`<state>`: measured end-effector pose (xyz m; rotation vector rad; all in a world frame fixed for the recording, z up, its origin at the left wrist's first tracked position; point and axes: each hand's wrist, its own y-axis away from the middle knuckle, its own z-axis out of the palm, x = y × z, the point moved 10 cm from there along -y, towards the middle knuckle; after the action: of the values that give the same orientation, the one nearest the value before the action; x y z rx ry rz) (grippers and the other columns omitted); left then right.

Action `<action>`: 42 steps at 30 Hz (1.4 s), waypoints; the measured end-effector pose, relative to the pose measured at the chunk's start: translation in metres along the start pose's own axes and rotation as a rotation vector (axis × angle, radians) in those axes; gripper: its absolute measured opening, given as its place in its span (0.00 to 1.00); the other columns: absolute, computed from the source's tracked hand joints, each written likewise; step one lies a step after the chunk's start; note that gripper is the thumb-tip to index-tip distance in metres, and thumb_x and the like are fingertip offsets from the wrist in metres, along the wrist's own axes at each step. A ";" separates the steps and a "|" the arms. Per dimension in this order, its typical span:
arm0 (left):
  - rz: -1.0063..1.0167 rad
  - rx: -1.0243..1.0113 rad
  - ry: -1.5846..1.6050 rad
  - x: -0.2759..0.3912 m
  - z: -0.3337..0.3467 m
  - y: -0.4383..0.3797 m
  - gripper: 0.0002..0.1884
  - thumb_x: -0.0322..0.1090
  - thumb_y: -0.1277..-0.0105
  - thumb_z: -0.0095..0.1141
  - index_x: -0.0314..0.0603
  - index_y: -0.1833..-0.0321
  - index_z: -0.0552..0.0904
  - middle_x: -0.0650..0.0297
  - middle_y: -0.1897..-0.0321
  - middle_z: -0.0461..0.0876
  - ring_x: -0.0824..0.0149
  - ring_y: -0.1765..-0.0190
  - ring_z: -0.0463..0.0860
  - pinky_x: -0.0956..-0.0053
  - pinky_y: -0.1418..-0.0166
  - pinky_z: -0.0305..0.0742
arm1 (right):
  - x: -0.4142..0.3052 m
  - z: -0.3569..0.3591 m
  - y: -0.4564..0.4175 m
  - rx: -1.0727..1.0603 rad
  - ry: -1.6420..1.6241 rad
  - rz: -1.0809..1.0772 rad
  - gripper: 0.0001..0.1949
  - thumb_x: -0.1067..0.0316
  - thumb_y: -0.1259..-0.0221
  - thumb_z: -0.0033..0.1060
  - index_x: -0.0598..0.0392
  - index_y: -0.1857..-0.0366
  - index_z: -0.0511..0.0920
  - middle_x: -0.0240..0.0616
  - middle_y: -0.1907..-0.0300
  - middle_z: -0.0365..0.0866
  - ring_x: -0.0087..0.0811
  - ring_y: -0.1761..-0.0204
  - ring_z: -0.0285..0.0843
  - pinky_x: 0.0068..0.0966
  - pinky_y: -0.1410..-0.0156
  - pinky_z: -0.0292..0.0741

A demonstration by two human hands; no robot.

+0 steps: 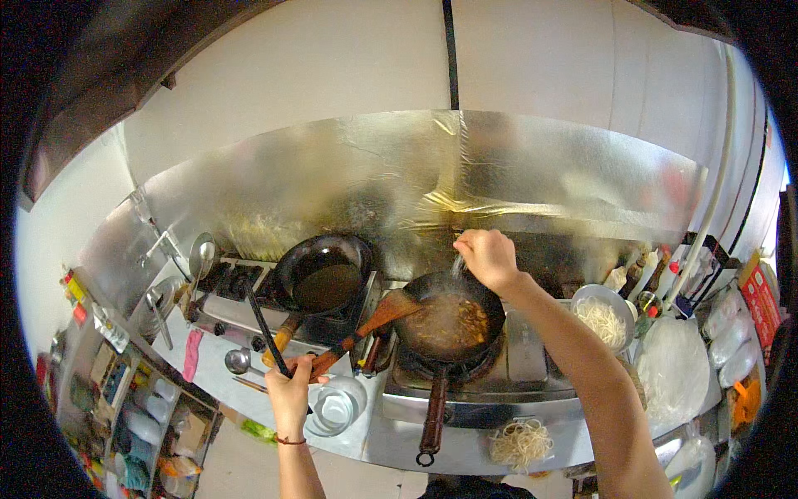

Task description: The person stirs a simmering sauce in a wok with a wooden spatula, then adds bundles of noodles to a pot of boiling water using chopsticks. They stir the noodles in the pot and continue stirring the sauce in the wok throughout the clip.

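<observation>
In my left hand (290,394) I hold a wooden spatula (374,318) together with a long, thin black rod (265,325), perhaps chopsticks. The spatula's blade tilts up by the left rim of a dark wok (408,334). Steam rises from browned, chopped food (458,321) in that wok, which sits on the right burner. Above its far rim hovers my right hand (489,257), fingertips pinched together. A streak of white granules (459,267) drops from them towards the wok. Below my left hand stands a clear glass bowl (333,408) that appears to hold water.
A second wok (324,280) containing dark liquid is on the left stove. Noodles (522,444) lie by the front edge, and others (600,321) fill a white bowl (583,293). A ladle (237,360) and a pink cloth (193,354) rest left. The wok handle (435,405) juts forward.
</observation>
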<state>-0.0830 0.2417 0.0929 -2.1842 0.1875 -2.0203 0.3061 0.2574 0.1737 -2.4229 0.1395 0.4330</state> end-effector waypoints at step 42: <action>-0.577 -0.451 0.563 -0.086 0.124 0.187 0.14 0.43 0.30 0.50 0.41 0.53 0.65 0.40 0.56 0.80 0.62 0.66 0.85 0.88 0.83 0.57 | 0.070 0.067 0.125 -0.670 0.468 -0.124 0.06 0.70 0.52 0.58 0.59 0.72 0.81 0.48 0.69 0.82 0.47 0.63 0.82 0.40 0.61 0.80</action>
<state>0.0364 0.0801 -0.0382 -1.9728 0.0845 -3.1706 0.3275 0.2032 0.0266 -3.1355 0.0451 -0.1935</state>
